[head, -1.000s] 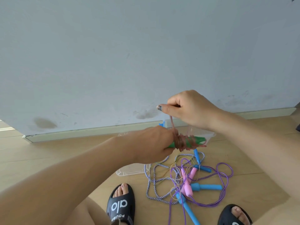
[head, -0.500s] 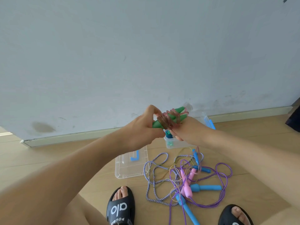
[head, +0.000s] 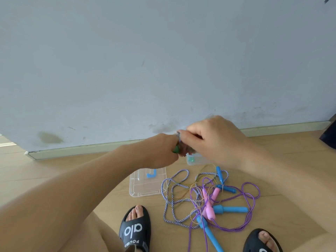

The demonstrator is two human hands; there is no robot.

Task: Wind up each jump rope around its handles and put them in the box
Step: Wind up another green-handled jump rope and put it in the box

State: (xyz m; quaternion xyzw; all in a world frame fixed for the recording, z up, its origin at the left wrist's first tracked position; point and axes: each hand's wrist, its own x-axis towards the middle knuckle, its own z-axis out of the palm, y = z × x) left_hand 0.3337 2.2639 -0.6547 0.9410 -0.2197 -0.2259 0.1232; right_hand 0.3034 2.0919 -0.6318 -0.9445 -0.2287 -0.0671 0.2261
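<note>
My left hand point(head: 161, 151) grips the green handles of a jump rope point(head: 177, 149), which are wound with brownish-pink cord. My right hand point(head: 212, 138) is curled over the same bundle from the right and hides most of it. Both hands hover above a clear plastic box point(head: 195, 159), only partly visible under them. On the floor below lies a tangle of other ropes: a blue-and-white braided rope point(head: 170, 192), a purple rope point(head: 252, 197) with blue handles point(head: 230, 209), pink handles point(head: 209, 206) and a thin yellowish cord.
A clear lid point(head: 147, 182) with a blue clip lies on the wooden floor left of the tangle. My feet in black slides point(head: 135, 228) are at the bottom. A grey wall point(head: 163, 60) and skirting board stand just behind the box.
The hands lowered the wound green-handled rope slightly toward the box. My right hand moved from below the bundle to over its top.
</note>
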